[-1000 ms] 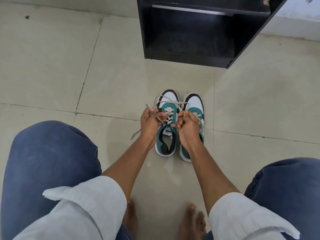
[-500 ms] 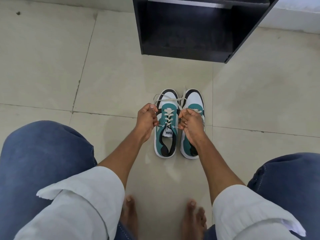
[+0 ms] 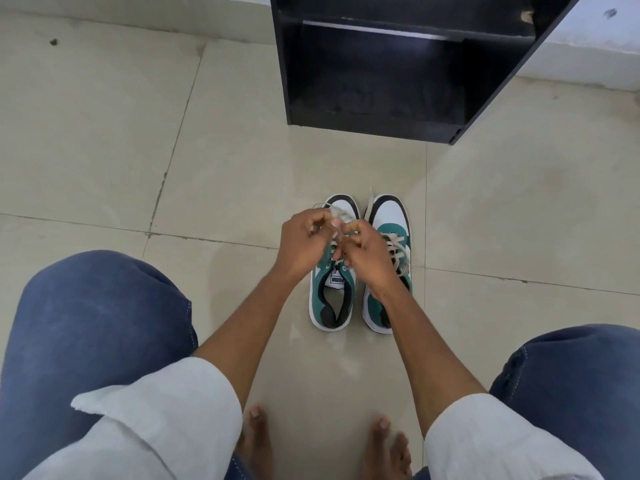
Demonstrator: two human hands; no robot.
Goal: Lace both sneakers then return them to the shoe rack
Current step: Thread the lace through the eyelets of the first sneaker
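Observation:
Two teal, white and black sneakers stand side by side on the tiled floor, toes pointing away from me. Over the left sneaker (image 3: 331,299) both my hands meet close together. My left hand (image 3: 304,242) pinches one end of its cream lace (image 3: 337,213), and my right hand (image 3: 365,259) pinches the other end, fingers almost touching. The lace ends are partly hidden between my fingers. The right sneaker (image 3: 389,216) stands laced, with my right wrist over its heel part. The black shoe rack (image 3: 398,64) stands open on the floor just beyond the sneakers.
My knees in blue jeans (image 3: 97,323) frame the view left and right, and my bare feet (image 3: 256,441) rest on the floor near me. A pale wall base (image 3: 588,46) runs behind the rack. Beige floor tiles (image 3: 104,133) spread to the left.
My hands were apart on either side of the left sneaker, pulling the lace ends outward; now they have come together above its laces, holding the ends close.

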